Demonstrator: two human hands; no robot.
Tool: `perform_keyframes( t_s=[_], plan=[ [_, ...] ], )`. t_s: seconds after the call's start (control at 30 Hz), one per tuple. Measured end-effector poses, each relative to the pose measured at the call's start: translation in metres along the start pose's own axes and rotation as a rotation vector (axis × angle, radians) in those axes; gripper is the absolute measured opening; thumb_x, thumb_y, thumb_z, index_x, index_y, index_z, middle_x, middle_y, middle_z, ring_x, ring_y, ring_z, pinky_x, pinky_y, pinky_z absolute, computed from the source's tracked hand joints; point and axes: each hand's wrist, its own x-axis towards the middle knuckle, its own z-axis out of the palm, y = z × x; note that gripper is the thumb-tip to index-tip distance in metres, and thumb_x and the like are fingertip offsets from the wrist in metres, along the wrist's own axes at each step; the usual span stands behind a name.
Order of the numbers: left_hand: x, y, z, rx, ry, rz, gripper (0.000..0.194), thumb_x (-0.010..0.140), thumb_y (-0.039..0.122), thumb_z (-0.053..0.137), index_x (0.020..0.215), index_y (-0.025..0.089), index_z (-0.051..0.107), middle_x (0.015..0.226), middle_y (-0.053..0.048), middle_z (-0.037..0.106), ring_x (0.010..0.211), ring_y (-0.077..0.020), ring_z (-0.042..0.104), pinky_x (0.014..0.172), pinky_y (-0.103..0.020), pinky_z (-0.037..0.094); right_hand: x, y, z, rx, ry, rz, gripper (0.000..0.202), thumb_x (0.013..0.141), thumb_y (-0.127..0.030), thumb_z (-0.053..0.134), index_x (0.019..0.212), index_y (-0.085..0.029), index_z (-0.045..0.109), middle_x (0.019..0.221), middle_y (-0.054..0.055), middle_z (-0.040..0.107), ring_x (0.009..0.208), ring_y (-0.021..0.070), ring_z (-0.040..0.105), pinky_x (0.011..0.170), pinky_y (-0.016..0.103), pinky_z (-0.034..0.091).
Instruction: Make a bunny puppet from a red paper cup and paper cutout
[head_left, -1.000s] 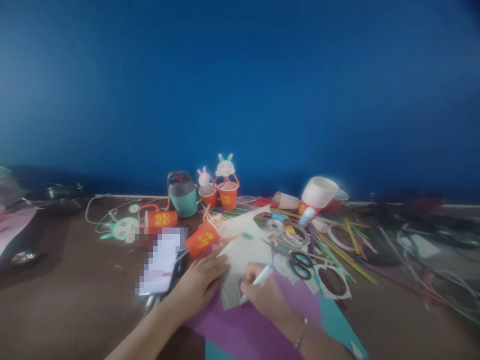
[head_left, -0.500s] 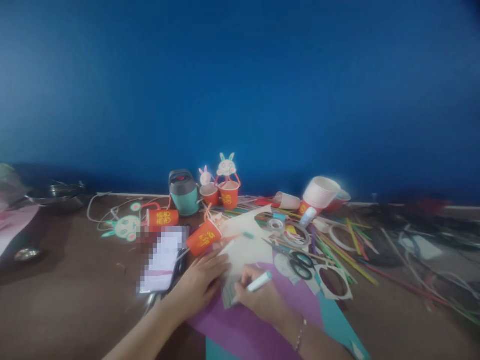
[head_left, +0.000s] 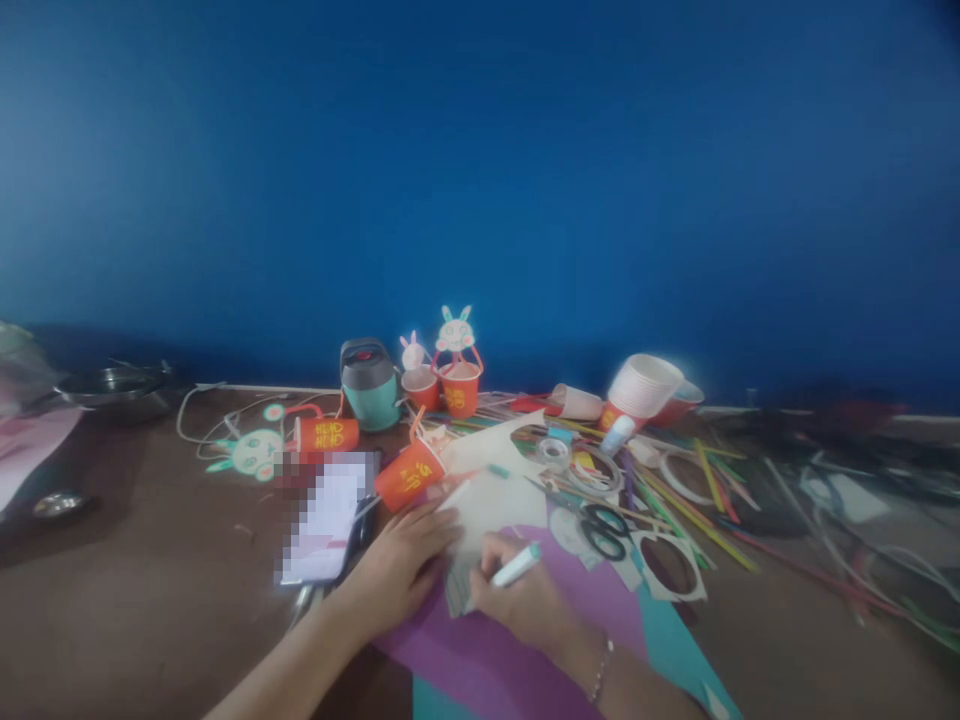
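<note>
My right hand (head_left: 517, 592) is closed around a white marker (head_left: 516, 567) with a teal end, its lower end at a small pale piece of paper (head_left: 457, 588). On the left edge of the white paper (head_left: 502, 510), my left hand (head_left: 409, 562) lies with its fingers spread. Under the papers are a purple sheet (head_left: 480, 655) and a teal sheet (head_left: 679, 650). A tipped red paper cup (head_left: 411, 474) lies just beyond my left hand. Black-handled scissors (head_left: 604, 532) rest right of the white paper.
A phone (head_left: 326, 520) lies left of my left hand. Behind stand a teal and grey container (head_left: 369, 385), red cups with rabbit figures (head_left: 459, 388) and stacked white cups (head_left: 643, 385). Coloured strips (head_left: 697, 520), tape (head_left: 553, 453) and a paper frame (head_left: 670, 567) spread rightward.
The marker's teal end has shifted slightly left in my right hand. My left hand stays on the paper; the whole view has moved very slightly.
</note>
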Motion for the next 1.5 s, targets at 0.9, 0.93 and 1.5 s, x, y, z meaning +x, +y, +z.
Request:
perform_keyframes(
  t_s=[0.9,0.93,1.5],
  plan=[
    [-0.0004,0.0007,0.0014,-0.003,0.027,0.017,0.043,0.087,0.015,0.048,0.127,0.026,0.055,0.139,-0.002,0.052,0.131,-0.0235,0.041,0.108,-0.044,0.037,-0.0001,-0.0064,-0.0015,0.004,-0.002,-0.010,0.023,0.073,-0.021,0.055,0.060,-0.022,0.036,0.052,-0.008,0.034,0.051,0.0088,0.032,0.046,0.020,0.025],
    [-0.0004,0.0007,0.0014,-0.002,0.030,0.016,0.043,0.086,0.015,0.049,0.127,0.026,0.055,0.139,-0.002,0.052,0.131,-0.0236,0.041,0.108,-0.045,0.037,-0.0003,-0.0070,-0.0015,0.008,-0.002,-0.008,0.023,0.073,-0.021,0.056,0.060,-0.022,0.036,0.052,-0.008,0.035,0.051,0.0089,0.033,0.046,0.020,0.026],
    [0.0002,0.0013,-0.0001,-0.005,0.045,0.021,0.043,0.085,0.014,0.049,0.126,0.026,0.057,0.138,-0.003,0.052,0.129,-0.0242,0.043,0.107,-0.044,0.039,0.0004,-0.0055,-0.0015,0.020,0.013,0.001,0.022,0.075,-0.023,0.058,0.062,-0.021,0.039,0.052,-0.008,0.042,0.052,0.0092,0.037,0.048,0.019,0.029]
  ],
)
